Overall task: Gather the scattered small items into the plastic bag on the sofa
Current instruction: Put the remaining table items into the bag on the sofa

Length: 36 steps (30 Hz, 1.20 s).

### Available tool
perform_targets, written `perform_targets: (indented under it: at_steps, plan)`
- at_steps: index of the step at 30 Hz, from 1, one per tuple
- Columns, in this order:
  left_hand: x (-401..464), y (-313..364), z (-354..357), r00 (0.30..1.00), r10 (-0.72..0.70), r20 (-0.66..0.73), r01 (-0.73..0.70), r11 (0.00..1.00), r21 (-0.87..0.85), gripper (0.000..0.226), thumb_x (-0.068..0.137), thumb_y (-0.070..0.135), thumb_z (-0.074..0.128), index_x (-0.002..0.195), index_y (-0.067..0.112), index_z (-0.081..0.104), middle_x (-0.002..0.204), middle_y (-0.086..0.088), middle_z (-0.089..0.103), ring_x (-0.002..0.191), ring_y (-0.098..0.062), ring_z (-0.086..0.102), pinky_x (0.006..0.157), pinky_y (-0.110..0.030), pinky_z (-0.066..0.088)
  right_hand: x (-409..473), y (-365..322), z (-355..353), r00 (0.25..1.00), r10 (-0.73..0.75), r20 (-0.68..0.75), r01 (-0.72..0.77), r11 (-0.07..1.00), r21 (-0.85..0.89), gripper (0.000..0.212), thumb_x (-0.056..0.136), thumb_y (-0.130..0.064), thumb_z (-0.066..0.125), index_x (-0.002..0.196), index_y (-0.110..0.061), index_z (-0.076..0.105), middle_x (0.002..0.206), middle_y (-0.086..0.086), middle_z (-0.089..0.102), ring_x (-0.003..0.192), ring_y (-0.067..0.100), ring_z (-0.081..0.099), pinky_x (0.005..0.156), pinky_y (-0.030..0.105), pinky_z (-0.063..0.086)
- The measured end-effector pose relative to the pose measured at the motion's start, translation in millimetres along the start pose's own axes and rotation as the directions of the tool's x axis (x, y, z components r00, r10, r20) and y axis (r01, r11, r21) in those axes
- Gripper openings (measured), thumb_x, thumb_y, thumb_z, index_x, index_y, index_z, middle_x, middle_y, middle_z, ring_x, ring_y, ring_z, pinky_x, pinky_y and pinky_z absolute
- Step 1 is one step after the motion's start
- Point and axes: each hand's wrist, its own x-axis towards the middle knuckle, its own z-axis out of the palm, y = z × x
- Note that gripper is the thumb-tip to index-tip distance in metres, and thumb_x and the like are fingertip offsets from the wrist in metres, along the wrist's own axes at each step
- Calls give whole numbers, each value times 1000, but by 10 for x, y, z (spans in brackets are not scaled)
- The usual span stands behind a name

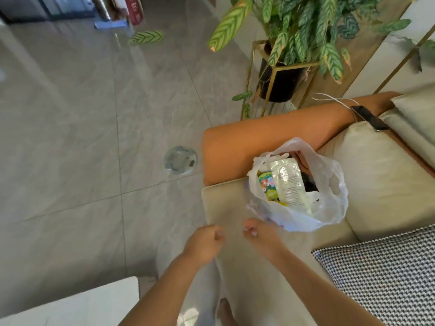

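Observation:
A white plastic bag stands open on the cream sofa seat, beside the orange armrest. Inside it I see a pale packet with printed text, a green and yellow pack and something dark. My left hand hovers over the seat's front edge with its fingers curled in and nothing in it. My right hand is just below the bag's near corner, fingers bent, close to the plastic; whether it touches the bag is unclear.
A black phone with a white cable lies on the armrest's far end. A potted plant in a gold stand is beyond the armrest. A houndstooth cushion lies at right, a round floor fitting on the tiles, a white table corner at lower left.

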Motion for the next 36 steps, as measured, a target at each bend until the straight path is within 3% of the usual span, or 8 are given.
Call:
perform_targets:
  at_steps: [4,7,10,14,19,23,29,36]
  plan:
    - [-734,-628,-188,985,-125,-118,119,991,-54,30,90,36,59,115,22,65,108,-2,69,104,-17,64,93,-24,47,-378,-417,537,987,-115,109,120,992,-44,15,87,-3,56,94,8,62,95,28,62,81,26,55,78,31,42]
    - [-1251,-1074,-285,957,-241,-163,227,969,-100,32,90,41,56,117,26,64,117,3,66,111,-14,60,93,-20,43,-622,-725,971,964,-187,188,212,970,-122,18,89,-13,56,100,-2,66,101,17,68,92,26,63,85,33,46]
    - [-1709,-1493,-321,909,-366,-201,341,928,-151,30,89,43,50,111,30,65,122,6,64,115,-16,58,97,-25,44,-822,-989,1401,931,-236,279,299,932,-207,27,89,-21,58,115,-12,64,114,7,68,105,21,63,91,26,44]
    - [-2171,-2031,-166,836,-508,-209,444,849,-286,27,90,40,49,111,31,64,120,5,65,110,-17,61,94,-26,47,-963,-1218,1988,845,-291,448,438,858,-267,36,90,-25,57,124,-17,57,121,3,65,110,17,61,92,24,43]
    - [-2627,-2491,230,701,-689,-183,540,681,-495,33,90,47,50,117,32,61,121,8,63,110,-12,59,93,-22,43,-1142,-1241,2622,703,-276,656,584,751,-309,35,88,-32,56,122,-21,58,119,-1,66,108,13,62,90,27,47]
    - [-2958,-2686,532,596,-784,-172,551,555,-623,32,91,45,50,117,31,61,118,7,64,108,-13,60,89,-21,42,-1334,-1276,2978,583,-258,770,699,643,-313,30,90,-35,50,116,-22,57,114,-3,65,104,14,61,88,30,50]
    - [-3545,-2873,1039,453,-888,-83,514,336,-789,34,92,40,50,122,25,60,116,4,65,111,-16,59,96,-25,45,-1788,-1280,3439,395,-188,899,837,478,-267,31,93,-32,46,122,-23,54,124,-5,61,113,12,57,91,26,46]
    - [-4206,-3090,1619,291,-956,31,322,67,-944,31,90,37,51,115,23,64,104,1,69,98,-18,64,87,-28,50,-2547,-1193,3954,245,-120,962,911,367,-186,31,94,-32,47,124,-24,51,124,-6,59,112,10,56,94,27,47]
